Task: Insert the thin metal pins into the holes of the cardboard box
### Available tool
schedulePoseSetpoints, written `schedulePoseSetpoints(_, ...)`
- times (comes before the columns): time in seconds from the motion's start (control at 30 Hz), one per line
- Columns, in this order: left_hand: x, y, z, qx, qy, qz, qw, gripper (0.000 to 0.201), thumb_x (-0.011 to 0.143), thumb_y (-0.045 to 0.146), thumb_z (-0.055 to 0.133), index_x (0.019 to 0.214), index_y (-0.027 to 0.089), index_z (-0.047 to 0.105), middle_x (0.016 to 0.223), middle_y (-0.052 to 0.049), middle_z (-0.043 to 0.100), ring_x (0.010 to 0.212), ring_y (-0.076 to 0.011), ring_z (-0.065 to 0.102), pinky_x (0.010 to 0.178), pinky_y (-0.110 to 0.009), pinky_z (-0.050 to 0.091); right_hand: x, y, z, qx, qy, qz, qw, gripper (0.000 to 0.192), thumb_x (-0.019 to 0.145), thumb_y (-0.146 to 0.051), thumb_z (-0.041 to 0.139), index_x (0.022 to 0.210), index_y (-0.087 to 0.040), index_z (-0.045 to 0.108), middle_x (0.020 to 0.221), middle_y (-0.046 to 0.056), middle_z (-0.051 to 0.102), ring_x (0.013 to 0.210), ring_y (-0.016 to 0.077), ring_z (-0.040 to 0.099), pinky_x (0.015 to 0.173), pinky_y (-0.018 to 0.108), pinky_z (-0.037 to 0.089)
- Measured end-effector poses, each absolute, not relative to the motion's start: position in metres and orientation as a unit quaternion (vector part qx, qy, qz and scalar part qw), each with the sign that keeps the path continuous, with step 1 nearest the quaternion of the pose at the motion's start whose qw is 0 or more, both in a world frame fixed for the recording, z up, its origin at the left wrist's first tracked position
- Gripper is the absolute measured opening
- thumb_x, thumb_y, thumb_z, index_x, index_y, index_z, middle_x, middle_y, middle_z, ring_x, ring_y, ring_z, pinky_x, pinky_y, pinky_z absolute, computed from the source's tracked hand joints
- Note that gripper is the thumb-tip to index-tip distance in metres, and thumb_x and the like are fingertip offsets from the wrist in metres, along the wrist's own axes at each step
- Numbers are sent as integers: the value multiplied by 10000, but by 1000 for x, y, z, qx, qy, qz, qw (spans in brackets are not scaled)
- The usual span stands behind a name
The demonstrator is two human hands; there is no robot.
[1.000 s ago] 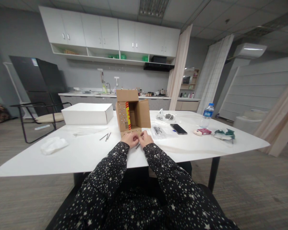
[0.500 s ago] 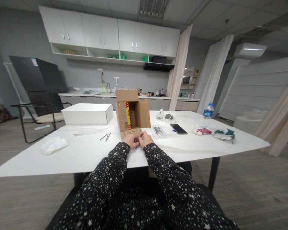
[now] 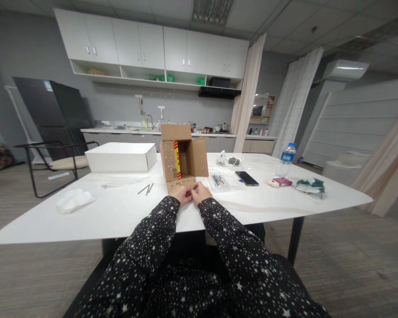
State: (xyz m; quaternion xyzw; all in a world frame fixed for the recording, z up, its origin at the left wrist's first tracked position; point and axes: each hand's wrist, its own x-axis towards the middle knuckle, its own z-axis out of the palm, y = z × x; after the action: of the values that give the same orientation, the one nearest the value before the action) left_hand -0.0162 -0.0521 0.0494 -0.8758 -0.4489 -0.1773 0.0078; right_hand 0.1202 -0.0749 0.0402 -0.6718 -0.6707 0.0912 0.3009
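Observation:
An opened cardboard box stands on the white table in front of me, its flaps spread. Small shiny bits dot its left flap and its front flap. My left hand and my right hand meet at the near edge of the front flap, fingers bent and pinched together. Whatever lies between the fingertips is too small and too hidden to name. To the left of my left hand lie several thin metal nail-like rods. A clear plastic bag with dark slim items lies just beyond my right hand.
A white box sits at the back left, with crumpled white material nearer me. On the right are a phone, a water bottle, a red packet and a green-and-white crumpled wrapper.
My fingers have shifted very slightly at the flap's edge. The box and the other things on the table stay where they were.

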Motion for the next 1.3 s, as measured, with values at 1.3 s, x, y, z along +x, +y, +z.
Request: schedulePoseSetpoints(1.3,-15,-47,49,-823,-506,-257,21,215,899,287,396,972,181,569,1050,-93,651,1064,-226,571,910,-358,405,117,-74,41,-674,-668,101,300,213,854,-376,461,977,-243,574,869,35,674,867,207,614,739,301,433)
